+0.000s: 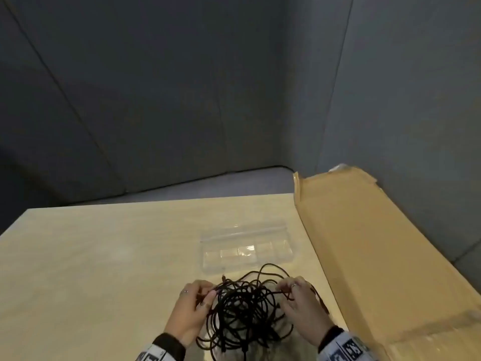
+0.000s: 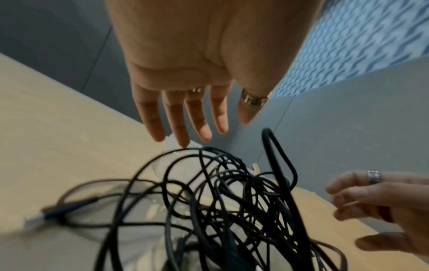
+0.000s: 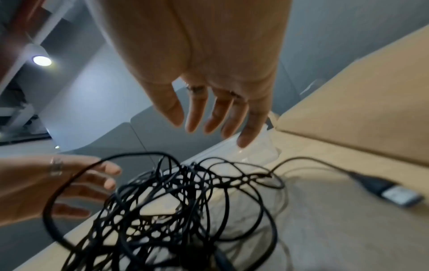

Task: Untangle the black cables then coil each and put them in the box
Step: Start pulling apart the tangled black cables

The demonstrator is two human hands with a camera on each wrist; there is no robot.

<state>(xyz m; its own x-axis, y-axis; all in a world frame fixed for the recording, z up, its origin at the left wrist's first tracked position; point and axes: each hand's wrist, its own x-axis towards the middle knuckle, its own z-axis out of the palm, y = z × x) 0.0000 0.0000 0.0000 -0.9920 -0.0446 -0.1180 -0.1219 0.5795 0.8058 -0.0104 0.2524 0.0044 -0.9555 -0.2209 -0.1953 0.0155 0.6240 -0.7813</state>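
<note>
A tangle of black cables (image 1: pixel 244 316) lies on the pale wooden table (image 1: pixel 104 256) near its front edge. My left hand (image 1: pixel 208 295) is at the tangle's left side and my right hand (image 1: pixel 286 290) at its right side, fingertips against the outer loops. In the left wrist view my left hand (image 2: pixel 185 128) has straight fingers spread above the cables (image 2: pixel 232 201). The right wrist view shows my right hand (image 3: pixel 209 124) likewise spread over the cables (image 3: pixel 174 201), with nothing gripped. A clear plastic box (image 1: pixel 244 246) with several compartments stands open just behind the tangle.
A large flattened cardboard sheet (image 1: pixel 377 256) covers the table's right side and juts past its far edge. One cable end with a USB plug (image 3: pixel 392 194) trails to the right; another plug (image 2: pixel 53 212) lies to the left. Grey partition walls stand behind.
</note>
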